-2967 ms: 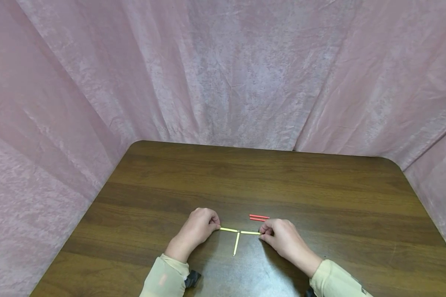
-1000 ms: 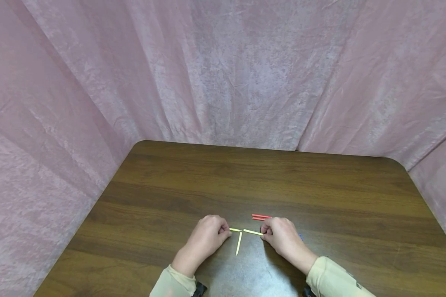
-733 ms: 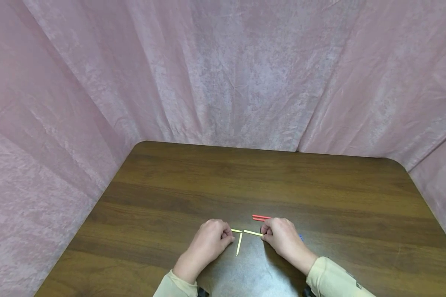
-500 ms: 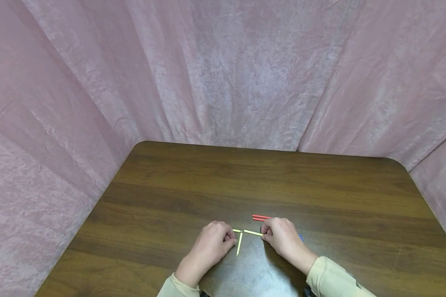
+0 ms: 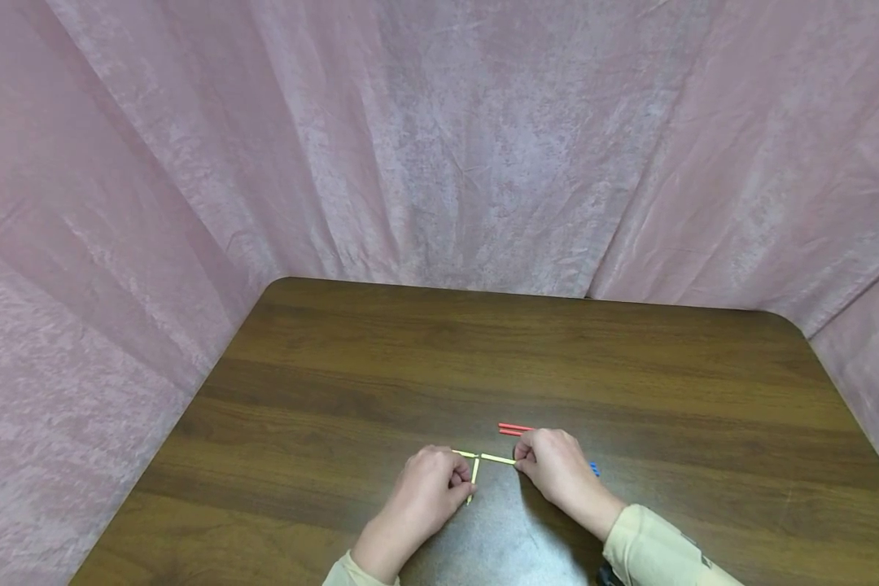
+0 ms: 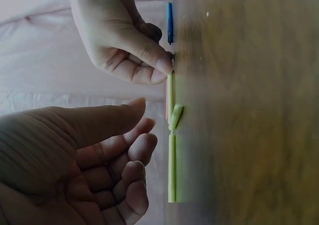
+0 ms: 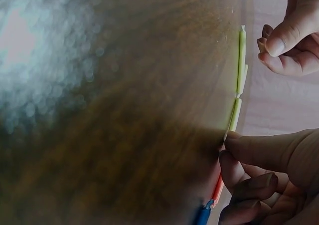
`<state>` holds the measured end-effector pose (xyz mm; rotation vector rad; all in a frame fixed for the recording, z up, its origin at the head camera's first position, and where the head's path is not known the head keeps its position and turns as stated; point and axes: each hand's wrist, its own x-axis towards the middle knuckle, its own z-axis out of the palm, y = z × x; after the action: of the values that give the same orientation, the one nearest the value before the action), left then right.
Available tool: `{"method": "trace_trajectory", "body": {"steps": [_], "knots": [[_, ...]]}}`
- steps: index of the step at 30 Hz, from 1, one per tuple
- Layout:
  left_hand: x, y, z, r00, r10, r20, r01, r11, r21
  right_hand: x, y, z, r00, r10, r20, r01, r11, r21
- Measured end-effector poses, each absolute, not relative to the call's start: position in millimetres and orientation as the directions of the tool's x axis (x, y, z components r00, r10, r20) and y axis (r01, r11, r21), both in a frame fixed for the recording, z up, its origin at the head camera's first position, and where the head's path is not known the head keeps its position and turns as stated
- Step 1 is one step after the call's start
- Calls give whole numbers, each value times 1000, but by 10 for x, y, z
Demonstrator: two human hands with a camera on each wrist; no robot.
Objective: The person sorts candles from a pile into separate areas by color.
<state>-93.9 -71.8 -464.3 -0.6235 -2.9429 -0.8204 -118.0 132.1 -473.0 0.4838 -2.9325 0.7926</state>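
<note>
Three thin yellow candles with wick-like tips lie on the table in a T: a left one (image 5: 465, 453), a right one (image 5: 496, 459) and a near one (image 5: 475, 470) pointing toward me. Thumb and forefinger of my right hand (image 5: 558, 465) pinch the outer end of the right candle (image 7: 236, 114). My left hand (image 5: 428, 487) hovers over the near candle and overlaps part of it in the head view. In the left wrist view that hand (image 6: 99, 155) holds nothing, its thumb and loosely bent fingers apart from the candles.
Two red candles (image 5: 514, 426) lie side by side just beyond my right hand, partly covered by it. Something blue and candle-like (image 5: 594, 469) shows past the right hand's far side. Pink curtains (image 5: 439, 146) hang behind the brown wooden table (image 5: 381, 350).
My left hand has let go of the left candle's outer end and moved right and nearer, over the near candle. My right hand stays at the right candle's end.
</note>
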Motion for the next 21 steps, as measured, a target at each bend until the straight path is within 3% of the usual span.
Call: {"method": "trace_trajectory", "body": {"steps": [21], "knots": [[-895,-731,-4682,-918,374,128,389,797,463,-1194,1283,-4681,-937,-309,165,-349,787,-509]]}}
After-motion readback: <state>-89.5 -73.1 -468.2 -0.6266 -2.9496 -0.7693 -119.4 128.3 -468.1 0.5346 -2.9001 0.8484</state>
